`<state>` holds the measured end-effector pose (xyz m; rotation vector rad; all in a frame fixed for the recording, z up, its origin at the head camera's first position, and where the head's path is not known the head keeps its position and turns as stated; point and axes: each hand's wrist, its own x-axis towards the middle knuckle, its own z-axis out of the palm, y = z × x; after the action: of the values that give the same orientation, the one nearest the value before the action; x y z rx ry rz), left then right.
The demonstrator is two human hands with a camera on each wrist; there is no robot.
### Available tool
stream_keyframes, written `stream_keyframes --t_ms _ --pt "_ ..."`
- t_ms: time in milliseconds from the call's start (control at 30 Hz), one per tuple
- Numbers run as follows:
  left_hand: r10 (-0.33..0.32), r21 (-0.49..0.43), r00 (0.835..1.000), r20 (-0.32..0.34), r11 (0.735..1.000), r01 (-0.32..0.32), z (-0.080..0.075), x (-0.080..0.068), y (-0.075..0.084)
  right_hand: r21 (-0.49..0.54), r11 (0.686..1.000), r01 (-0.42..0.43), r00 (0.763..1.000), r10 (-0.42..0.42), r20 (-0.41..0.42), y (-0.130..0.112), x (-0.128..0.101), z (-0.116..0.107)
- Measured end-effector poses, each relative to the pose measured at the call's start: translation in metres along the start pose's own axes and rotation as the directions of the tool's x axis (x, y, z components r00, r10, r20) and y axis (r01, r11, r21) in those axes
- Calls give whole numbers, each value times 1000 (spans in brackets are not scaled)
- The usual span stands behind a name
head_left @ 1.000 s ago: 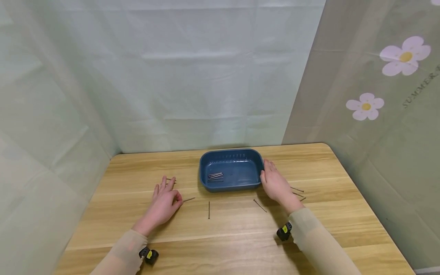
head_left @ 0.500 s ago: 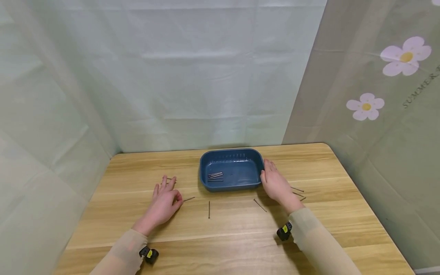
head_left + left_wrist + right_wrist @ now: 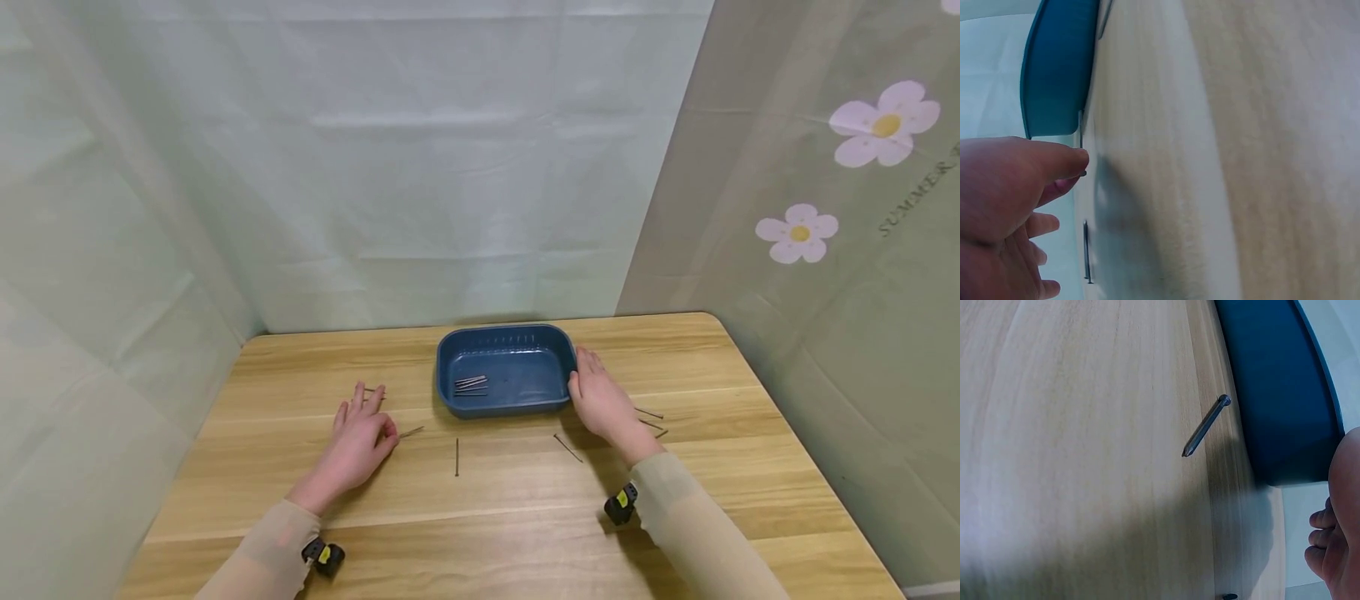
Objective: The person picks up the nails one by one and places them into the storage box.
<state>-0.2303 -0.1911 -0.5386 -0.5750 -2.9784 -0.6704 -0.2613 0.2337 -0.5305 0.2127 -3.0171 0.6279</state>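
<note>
Between thumb and index finger, my left hand (image 3: 355,452) pinches a nail (image 3: 412,432), whose shank points right toward the blue tray (image 3: 506,410). The nail's head shows just past the fingertips in the left wrist view. The other left fingers spread over another nail (image 3: 1086,250) lying beyond them on the wood. My right hand (image 3: 602,402) rests against the tray's right end, its fingers stretched along the outer wall. Inside the tray, several nails (image 3: 470,384) lie together at the left.
On the wooden table (image 3: 480,533), a nail (image 3: 457,457) lies in front of the tray's left part, and another nail (image 3: 1205,426) in front of its right part. More nails (image 3: 650,413) lie right of my right wrist. A fabric curtain (image 3: 450,208) hangs behind the table.
The free end of the pinched nail has tipped slightly away from me. Both hands and the tray stay practically where they were.
</note>
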Motion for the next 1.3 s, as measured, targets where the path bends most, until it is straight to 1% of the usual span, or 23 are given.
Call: stream_keyframes --t_ms 200,300,433,600,700,833,967,1033,1133,1200,1300 --pt "-3 -15 999 -46 1000 2 -7 4 5 0 1000 -3 1000 3 1 0 0 0" --pt "7 -20 998 -62 1000 -8 -10 7 11 3 1000 -2 1000 2 3 1 -1 1" --pt "17 -56 996 -91 998 -23 -14 13 21 1 1000 2 1000 -2 7 1 0 1" --pt "38 -90 989 -140 995 -51 -16 30 39 7 1000 -2 1000 2 6 1 -1 -1" --pt "53 -84 988 -142 994 -65 -17 45 51 10 1000 -6 1000 6 7 0 -1 -2" --pt "72 -42 992 -105 996 -77 -16 68 67 11 1000 -5 1000 5 7 0 -1 -1" --pt "89 51 995 -40 995 -87 -11 92 79 13 1000 5 1000 -5 1 -1 -1 0" --pt "79 86 997 0 993 -79 -8 102 82 13 1000 6 1000 -6 -2 -1 -1 0" --pt "59 143 997 42 988 -65 -4 116 84 18 1000 5 1000 -5 -6 0 -1 1" --pt "41 181 997 58 982 -51 -1 123 85 18 1000 11 1000 -11 -10 1 -1 1" --pt "10 255 997 73 967 -28 2 132 87 17 1000 25 1000 -25 -18 2 0 0"
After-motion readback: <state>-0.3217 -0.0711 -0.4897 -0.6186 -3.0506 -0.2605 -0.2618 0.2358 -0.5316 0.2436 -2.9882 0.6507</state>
